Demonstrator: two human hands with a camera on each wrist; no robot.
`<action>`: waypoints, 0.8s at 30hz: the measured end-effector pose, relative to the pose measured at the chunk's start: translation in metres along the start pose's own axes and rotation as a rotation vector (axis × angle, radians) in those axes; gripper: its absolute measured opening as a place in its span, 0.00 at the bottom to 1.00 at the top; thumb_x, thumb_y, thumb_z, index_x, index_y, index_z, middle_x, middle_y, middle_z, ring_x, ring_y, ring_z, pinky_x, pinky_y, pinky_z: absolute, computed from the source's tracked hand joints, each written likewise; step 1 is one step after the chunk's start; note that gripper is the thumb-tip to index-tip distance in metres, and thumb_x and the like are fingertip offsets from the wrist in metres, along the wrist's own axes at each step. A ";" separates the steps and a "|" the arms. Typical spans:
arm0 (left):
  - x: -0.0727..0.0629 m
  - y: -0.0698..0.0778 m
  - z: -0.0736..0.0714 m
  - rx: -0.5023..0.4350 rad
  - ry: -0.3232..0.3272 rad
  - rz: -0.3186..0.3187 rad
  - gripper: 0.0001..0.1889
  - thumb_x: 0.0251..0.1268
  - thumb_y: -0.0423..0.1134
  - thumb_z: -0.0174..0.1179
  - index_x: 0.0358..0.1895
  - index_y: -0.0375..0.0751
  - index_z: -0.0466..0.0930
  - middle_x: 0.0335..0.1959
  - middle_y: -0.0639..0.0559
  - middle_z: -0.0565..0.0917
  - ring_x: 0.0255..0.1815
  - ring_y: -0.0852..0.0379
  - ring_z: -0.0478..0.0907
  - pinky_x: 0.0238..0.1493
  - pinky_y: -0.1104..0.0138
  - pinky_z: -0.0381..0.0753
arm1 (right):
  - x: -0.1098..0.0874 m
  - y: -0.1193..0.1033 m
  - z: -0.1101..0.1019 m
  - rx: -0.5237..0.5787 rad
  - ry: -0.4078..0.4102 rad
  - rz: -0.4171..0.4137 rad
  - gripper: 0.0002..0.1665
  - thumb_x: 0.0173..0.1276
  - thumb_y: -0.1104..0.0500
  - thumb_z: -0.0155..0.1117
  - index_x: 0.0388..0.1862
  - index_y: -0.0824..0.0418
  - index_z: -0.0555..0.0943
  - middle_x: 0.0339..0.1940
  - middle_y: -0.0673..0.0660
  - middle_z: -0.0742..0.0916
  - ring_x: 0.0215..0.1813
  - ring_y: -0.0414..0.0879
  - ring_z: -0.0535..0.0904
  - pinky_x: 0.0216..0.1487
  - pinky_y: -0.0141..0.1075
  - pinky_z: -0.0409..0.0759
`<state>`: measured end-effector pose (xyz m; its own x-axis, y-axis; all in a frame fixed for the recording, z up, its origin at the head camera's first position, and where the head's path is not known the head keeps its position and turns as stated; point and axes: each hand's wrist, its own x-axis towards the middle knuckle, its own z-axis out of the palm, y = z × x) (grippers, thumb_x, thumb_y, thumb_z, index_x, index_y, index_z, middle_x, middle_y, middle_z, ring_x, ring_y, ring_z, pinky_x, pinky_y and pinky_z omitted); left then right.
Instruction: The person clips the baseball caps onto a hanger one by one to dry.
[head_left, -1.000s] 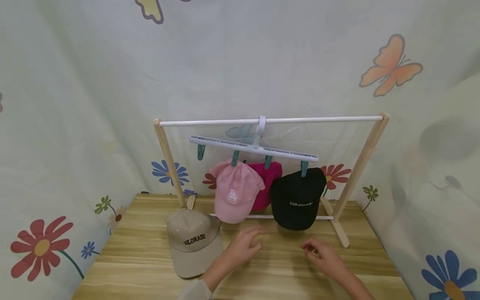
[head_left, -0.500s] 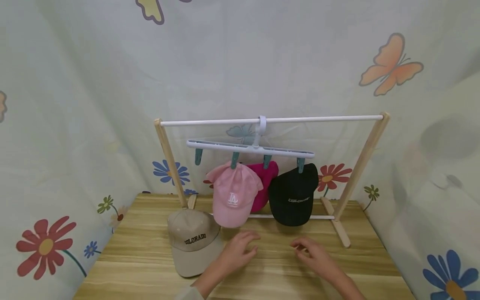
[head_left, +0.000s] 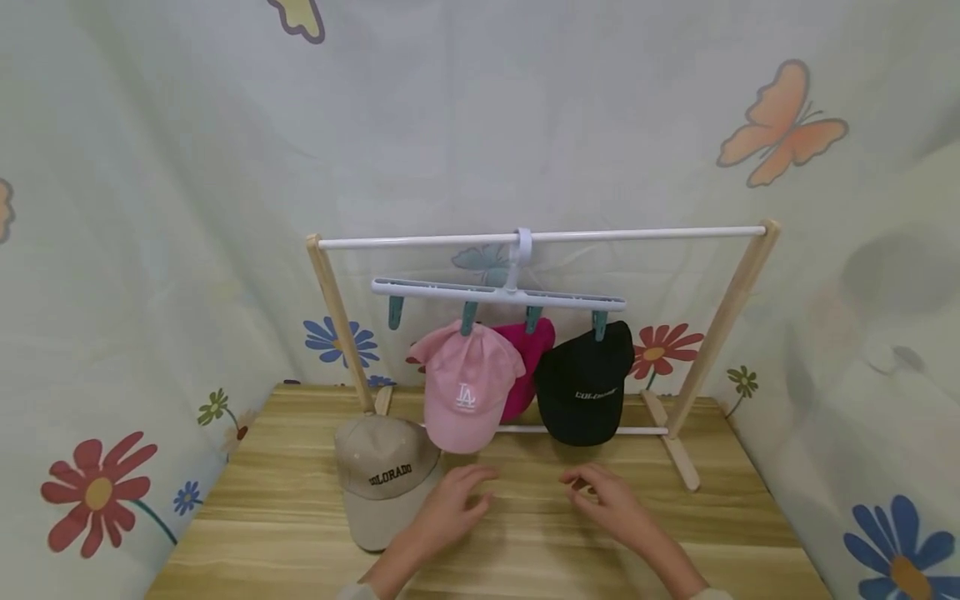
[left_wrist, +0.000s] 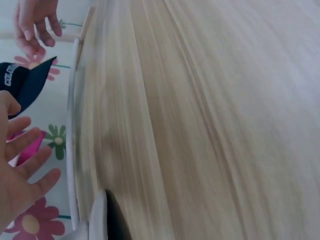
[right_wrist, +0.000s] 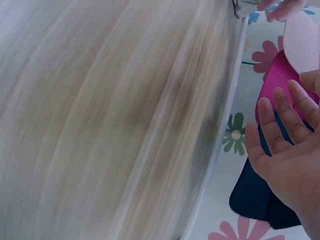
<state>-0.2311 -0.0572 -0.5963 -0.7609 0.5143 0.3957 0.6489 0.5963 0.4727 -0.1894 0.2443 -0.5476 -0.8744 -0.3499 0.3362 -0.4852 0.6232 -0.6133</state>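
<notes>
My left hand [head_left: 448,510] hovers over the table beside a beige cap [head_left: 382,475] lettered COLORADO, its fingers relaxed and holding nothing. Opposite it, my right hand [head_left: 609,505] hangs in the air below a black cap [head_left: 581,396], also holding nothing; in the right wrist view its fingers [right_wrist: 272,130] are spread. From a white clip hanger [head_left: 450,291] hang the black cap, a light pink cap [head_left: 468,375] with white LA letters and a magenta cap [head_left: 531,358] partly hidden behind it. The leftmost green clip [head_left: 395,312] has nothing in it.
The hanger hooks over the white top bar [head_left: 637,236] of a rack with wooden side posts [head_left: 723,325]. A lower white bar [head_left: 645,431] runs near the wood-grain tabletop [head_left: 540,550]. Behind stands a light curtain [head_left: 600,125] printed with flowers and butterflies.
Both hands have drawn slightly left and toward me. The hanger has swung a little, its right end and the black cap shifting left and up. The beige cap stays put.
</notes>
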 end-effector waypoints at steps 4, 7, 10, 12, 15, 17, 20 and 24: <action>-0.006 -0.001 -0.008 -0.014 -0.007 -0.030 0.18 0.71 0.44 0.62 0.61 0.47 0.81 0.62 0.51 0.82 0.63 0.49 0.77 0.65 0.51 0.75 | 0.004 -0.005 0.003 0.017 -0.017 -0.005 0.09 0.73 0.61 0.65 0.49 0.62 0.84 0.43 0.52 0.86 0.44 0.50 0.85 0.41 0.39 0.82; -0.009 -0.001 -0.012 -0.015 -0.002 -0.042 0.18 0.71 0.43 0.63 0.61 0.47 0.81 0.62 0.51 0.82 0.62 0.50 0.77 0.64 0.51 0.75 | 0.007 -0.009 0.005 0.033 -0.038 0.017 0.09 0.74 0.60 0.64 0.50 0.61 0.83 0.44 0.51 0.86 0.46 0.51 0.85 0.43 0.40 0.83; -0.013 -0.004 -0.016 -0.013 0.008 -0.051 0.19 0.70 0.41 0.63 0.62 0.46 0.81 0.62 0.51 0.81 0.63 0.49 0.77 0.65 0.51 0.75 | 0.010 -0.012 0.007 0.047 -0.054 0.017 0.10 0.75 0.59 0.63 0.51 0.61 0.83 0.45 0.53 0.86 0.47 0.53 0.85 0.45 0.44 0.83; -0.016 -0.005 -0.018 -0.023 0.012 -0.060 0.19 0.69 0.40 0.64 0.62 0.45 0.81 0.61 0.51 0.82 0.63 0.49 0.77 0.65 0.51 0.75 | 0.012 -0.012 0.010 0.058 -0.068 0.008 0.10 0.76 0.59 0.63 0.51 0.60 0.83 0.46 0.55 0.86 0.47 0.53 0.85 0.45 0.46 0.83; -0.020 -0.007 -0.022 -0.038 0.017 -0.076 0.18 0.69 0.39 0.64 0.61 0.43 0.81 0.60 0.50 0.82 0.63 0.48 0.77 0.65 0.51 0.75 | 0.016 -0.014 0.014 0.073 -0.094 0.012 0.10 0.76 0.58 0.62 0.52 0.59 0.82 0.47 0.55 0.86 0.48 0.51 0.85 0.46 0.43 0.83; -0.023 -0.009 -0.023 -0.042 0.028 -0.072 0.17 0.69 0.38 0.64 0.60 0.42 0.82 0.59 0.50 0.83 0.62 0.49 0.78 0.64 0.51 0.76 | 0.017 -0.016 0.017 0.084 -0.101 0.022 0.11 0.76 0.58 0.62 0.53 0.59 0.83 0.47 0.55 0.86 0.49 0.50 0.84 0.46 0.43 0.82; -0.028 -0.013 -0.024 -0.016 0.059 -0.052 0.16 0.69 0.37 0.65 0.58 0.42 0.83 0.57 0.50 0.84 0.60 0.50 0.80 0.61 0.53 0.79 | 0.019 -0.020 0.020 0.093 -0.108 0.038 0.12 0.77 0.56 0.62 0.54 0.58 0.82 0.49 0.55 0.85 0.50 0.53 0.84 0.47 0.43 0.82; -0.032 -0.020 -0.025 0.013 0.097 -0.033 0.15 0.67 0.37 0.66 0.55 0.43 0.84 0.55 0.52 0.85 0.57 0.51 0.82 0.59 0.54 0.80 | 0.021 -0.024 0.022 0.110 -0.103 0.037 0.11 0.77 0.55 0.62 0.53 0.57 0.82 0.49 0.57 0.85 0.50 0.56 0.84 0.47 0.41 0.82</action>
<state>-0.2197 -0.1006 -0.5990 -0.7785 0.4323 0.4550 0.6230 0.6201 0.4768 -0.1962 0.2063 -0.5415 -0.8840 -0.4013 0.2399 -0.4438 0.5590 -0.7004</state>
